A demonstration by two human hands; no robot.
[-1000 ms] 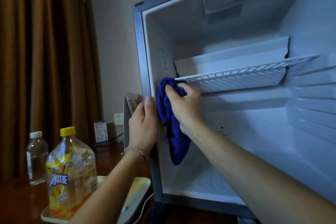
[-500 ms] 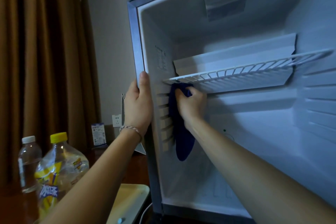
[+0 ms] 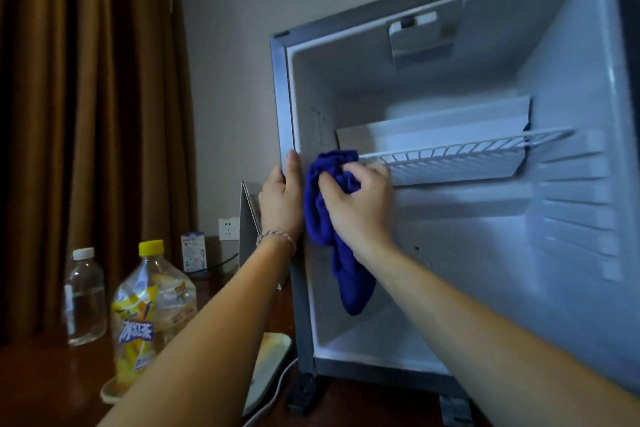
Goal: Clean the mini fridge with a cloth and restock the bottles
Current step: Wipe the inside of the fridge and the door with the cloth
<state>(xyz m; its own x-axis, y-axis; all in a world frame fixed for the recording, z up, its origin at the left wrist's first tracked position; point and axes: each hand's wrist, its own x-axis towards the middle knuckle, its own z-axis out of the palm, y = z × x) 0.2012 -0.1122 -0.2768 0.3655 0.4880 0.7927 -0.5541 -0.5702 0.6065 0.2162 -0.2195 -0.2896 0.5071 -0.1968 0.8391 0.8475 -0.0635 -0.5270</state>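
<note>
right hand [image 3: 356, 204] gripping cloth [image 3: 332, 218], left hand [image 3: 282, 203] holding fridge [image 3: 281, 97]
</note>
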